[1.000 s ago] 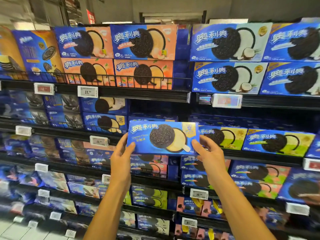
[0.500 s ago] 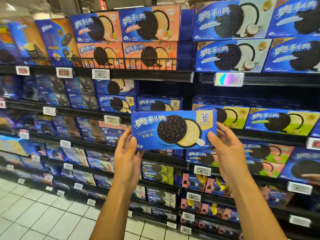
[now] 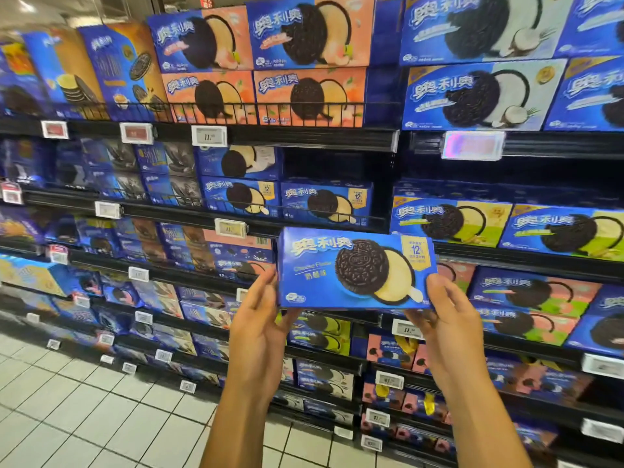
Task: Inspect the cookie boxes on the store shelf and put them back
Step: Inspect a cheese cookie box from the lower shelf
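Lowered and drawn rightward since before, the blue cookie box [image 3: 354, 268] sits upright before the shelf [image 3: 304, 138], gripped at its ends by the left hand [image 3: 260, 327] and right hand [image 3: 447, 324], forearms angled upward.

I am holding a blue cookie box [image 3: 354, 268] level, its front with a dark cookie and cream facing me, just in front of the shelf [image 3: 304, 228], below two matching boxes [image 3: 290, 201].
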{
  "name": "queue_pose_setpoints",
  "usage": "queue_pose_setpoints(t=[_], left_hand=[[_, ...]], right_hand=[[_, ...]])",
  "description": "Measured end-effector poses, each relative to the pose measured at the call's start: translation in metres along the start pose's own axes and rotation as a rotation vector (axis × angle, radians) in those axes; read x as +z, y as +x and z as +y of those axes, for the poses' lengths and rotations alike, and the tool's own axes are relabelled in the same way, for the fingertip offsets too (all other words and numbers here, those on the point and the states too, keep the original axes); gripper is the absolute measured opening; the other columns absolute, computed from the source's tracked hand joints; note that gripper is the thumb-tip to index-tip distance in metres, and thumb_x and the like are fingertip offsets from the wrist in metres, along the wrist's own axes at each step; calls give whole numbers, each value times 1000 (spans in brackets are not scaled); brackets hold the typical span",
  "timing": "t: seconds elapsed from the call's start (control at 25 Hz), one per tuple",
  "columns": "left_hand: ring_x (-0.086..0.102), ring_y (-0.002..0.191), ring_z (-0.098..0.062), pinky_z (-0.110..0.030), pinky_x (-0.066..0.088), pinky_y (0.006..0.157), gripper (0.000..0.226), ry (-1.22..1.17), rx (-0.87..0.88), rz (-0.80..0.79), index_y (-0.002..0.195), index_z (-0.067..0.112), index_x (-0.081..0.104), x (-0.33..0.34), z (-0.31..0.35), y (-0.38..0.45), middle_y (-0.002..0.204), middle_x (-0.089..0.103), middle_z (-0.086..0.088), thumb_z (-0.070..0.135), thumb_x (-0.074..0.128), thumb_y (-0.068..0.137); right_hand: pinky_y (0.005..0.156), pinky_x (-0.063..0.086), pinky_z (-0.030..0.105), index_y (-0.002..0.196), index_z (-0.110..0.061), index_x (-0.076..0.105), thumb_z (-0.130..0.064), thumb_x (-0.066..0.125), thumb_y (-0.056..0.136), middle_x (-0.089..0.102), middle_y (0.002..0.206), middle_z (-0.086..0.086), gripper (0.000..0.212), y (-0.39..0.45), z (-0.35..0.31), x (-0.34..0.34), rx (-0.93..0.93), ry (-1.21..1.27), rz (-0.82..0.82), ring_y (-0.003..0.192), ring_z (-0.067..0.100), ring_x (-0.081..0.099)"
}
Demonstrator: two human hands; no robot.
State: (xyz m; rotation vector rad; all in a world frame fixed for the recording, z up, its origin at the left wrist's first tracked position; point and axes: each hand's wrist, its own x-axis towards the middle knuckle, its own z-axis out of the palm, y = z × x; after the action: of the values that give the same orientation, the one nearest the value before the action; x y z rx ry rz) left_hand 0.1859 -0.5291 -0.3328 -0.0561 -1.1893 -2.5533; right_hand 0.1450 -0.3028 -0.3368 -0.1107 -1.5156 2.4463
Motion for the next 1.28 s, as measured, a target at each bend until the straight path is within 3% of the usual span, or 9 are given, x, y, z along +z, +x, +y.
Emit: queue_pose_setpoints(t=[0.12, 0.32, 0.44, 0.56, 0.64, 0.92, 1.08, 1.2, 1.28], left_hand=[[68, 106, -15, -30, 57, 83, 47, -8, 0, -72, 132, 11, 58, 0, 8, 14, 124, 69, -4, 20, 67, 86], [63, 120, -20, -34, 54, 92, 53, 147, 8, -190, 129, 29, 61, 2, 17, 38, 131, 65, 1, 25, 78, 78], [66, 114, -12, -22, 54, 86, 40, 263, 92, -268, 116, 41, 69, 3, 21, 53, 121, 71, 7, 23, 76, 81], [67, 112, -9, -17, 54, 84, 40, 316, 118, -301, 113, 45, 69, -4, 29, 70, 119, 72, 9, 25, 77, 80], [66, 112, -9, -18, 54, 83, 40, 320, 124, -323, 114, 44, 69, -13, 34, 80, 118, 72, 9, 29, 75, 78], [62, 120, -12, -19, 52, 88, 42, 296, 88, -364, 122, 36, 66, -62, 45, 117, 125, 69, 8, 26, 75, 82], [64, 118, -19, -32, 57, 88, 52, 99, -4, -281, 131, 35, 59, -91, 53, 141, 132, 66, -2, 21, 72, 83], [65, 110, -19, -48, 52, 93, 43, -15, -63, -225, 132, 28, 59, -114, 58, 161, 133, 65, -4, 17, 58, 90], [65, 108, -19, -47, 52, 91, 40, -48, -72, -208, 130, 27, 62, -124, 58, 171, 133, 65, -5, 18, 48, 94]], right_hand=[[66, 59, 26, 107, -19, 70, -31, 53, 102, 76, 90, -3, 21, 14, 27, 21, 121, 98, 46, 73, 9, 67], [95, 52, 43, 103, -13, 67, -29, 53, 102, 70, 100, 8, 21, 37, 69, 71, 482, 447, 56, 93, 21, 64], [82, 56, 41, 93, -9, 64, -25, 54, 99, 64, 90, 12, 20, 43, 95, 102, 608, 441, 23, 86, 24, 60], [76, 58, 36, 112, -7, 63, -24, 50, 102, 66, 97, 14, 24, 49, 112, 124, 603, 461, 6, 95, 26, 63], [73, 59, 35, 118, -8, 62, -24, 49, 102, 69, 98, 13, 26, 52, 120, 136, 586, 471, 3, 91, 25, 67], [97, 53, 41, 117, -6, 65, -22, 58, 94, 69, 117, 17, 29, 58, 146, 168, 474, 519, 61, 102, 29, 68], [83, 57, 39, 106, -10, 70, -26, 59, 97, 70, 106, 14, 21, 59, 142, 172, 415, 572, 155, 95, 28, 67], [94, 52, 41, 103, -14, 69, -30, 59, 95, 70, 98, 9, 20, 58, 128, 170, 323, 601, 142, 95, 27, 66], [99, 51, 44, 102, -13, 72, -26, 63, 91, 74, 95, 8, 19, 56, 118, 173, 273, 596, 114, 90, 26, 73]])
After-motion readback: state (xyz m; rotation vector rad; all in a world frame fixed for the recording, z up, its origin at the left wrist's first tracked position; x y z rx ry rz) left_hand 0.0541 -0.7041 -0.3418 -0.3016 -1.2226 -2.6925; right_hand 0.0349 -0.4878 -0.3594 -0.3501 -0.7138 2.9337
